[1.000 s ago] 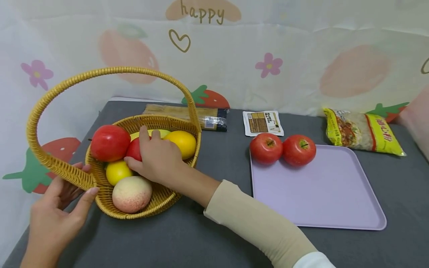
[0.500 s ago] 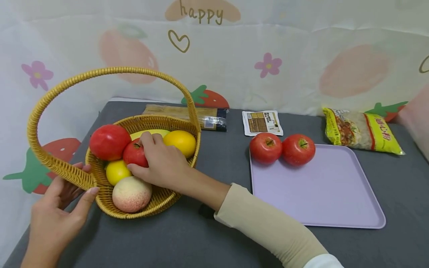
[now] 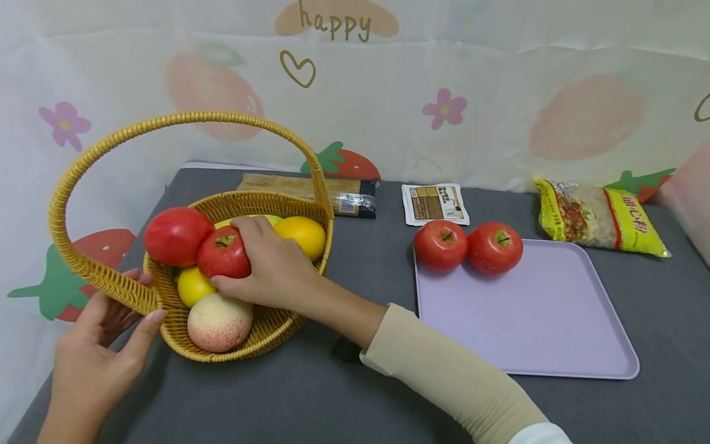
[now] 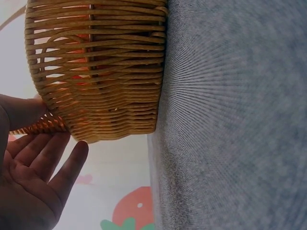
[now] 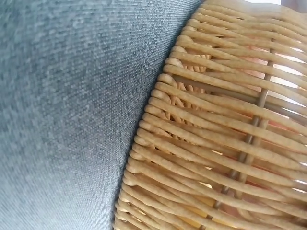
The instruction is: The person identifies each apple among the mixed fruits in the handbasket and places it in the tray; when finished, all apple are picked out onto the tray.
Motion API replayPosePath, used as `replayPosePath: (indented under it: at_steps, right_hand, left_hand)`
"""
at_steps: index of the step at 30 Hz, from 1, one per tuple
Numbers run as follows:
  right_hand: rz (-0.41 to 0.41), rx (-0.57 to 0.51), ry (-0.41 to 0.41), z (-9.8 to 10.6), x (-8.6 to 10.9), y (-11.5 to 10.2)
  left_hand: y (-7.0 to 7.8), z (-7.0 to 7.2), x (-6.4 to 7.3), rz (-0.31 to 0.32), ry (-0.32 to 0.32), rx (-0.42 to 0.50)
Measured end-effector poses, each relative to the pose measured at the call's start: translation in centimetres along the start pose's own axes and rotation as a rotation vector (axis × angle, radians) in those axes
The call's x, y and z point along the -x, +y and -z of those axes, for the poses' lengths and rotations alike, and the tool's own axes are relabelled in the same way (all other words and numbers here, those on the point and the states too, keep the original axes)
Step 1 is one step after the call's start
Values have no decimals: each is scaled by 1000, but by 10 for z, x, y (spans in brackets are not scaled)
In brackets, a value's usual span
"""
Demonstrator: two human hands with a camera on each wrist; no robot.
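A yellow wicker basket (image 3: 261,336) with a tall arched handle (image 3: 191,116) stands on the left of the table. My left hand (image 3: 97,351) holds its left end where the handle meets the rim, thumb in front and fingers behind. Inside the basket, my right hand (image 3: 274,265) grips a red apple (image 3: 222,253), its stem facing up. Around that apple lie a larger red fruit (image 3: 179,236), a round yellow fruit (image 3: 194,286), a pale pink peach (image 3: 220,322), a lemon (image 3: 302,237) and a partly hidden yellow-green fruit. In the left wrist view, the basket's woven side (image 4: 105,91) shows.
To the right lies a lilac tray (image 3: 532,327) with two red apples (image 3: 440,246) at its far left corner. Behind are a noodle packet (image 3: 344,196), a small white sachet (image 3: 435,205) and a yellow food bag (image 3: 601,219). A printed cloth (image 3: 388,92) hangs at the back.
The red apple has turned and shifted slightly left and nearer in my right hand, so its stem shows. The larger red fruit has shifted slightly left. My left hand keeps its hold.
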State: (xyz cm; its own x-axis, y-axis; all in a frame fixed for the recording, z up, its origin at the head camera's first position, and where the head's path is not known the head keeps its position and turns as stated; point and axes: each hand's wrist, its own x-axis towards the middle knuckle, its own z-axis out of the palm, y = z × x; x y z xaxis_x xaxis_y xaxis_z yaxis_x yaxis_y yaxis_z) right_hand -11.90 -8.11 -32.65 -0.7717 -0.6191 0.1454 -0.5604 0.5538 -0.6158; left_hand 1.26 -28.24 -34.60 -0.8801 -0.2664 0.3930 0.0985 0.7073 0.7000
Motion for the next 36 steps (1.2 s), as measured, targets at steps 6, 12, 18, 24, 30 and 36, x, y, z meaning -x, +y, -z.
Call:
replayPosePath:
  at_steps: [6,12,18,24,30,36]
  right_hand:
    - [76,-103,-18,2,-1,4]
    - [117,-130,-45,5,-2,5]
    - [158,-145,-41,7,0,3]
    - [189,-164,-19,9,8,2]
    - [221,-189,3,13,19,2]
    - [225,-220,6,19,28,2]
  left_hand:
    - [-1,0,-1,-4,-5,-10]
    - [-1,-1,-2,18,-11,-16]
    - [-1,-1,-2,32,-13,-17]
    - [-1,0,-2,21,-2,-11]
    - [1,-1,-1,36,2,-10]
    - [1,-1,-1,43,6,-4]
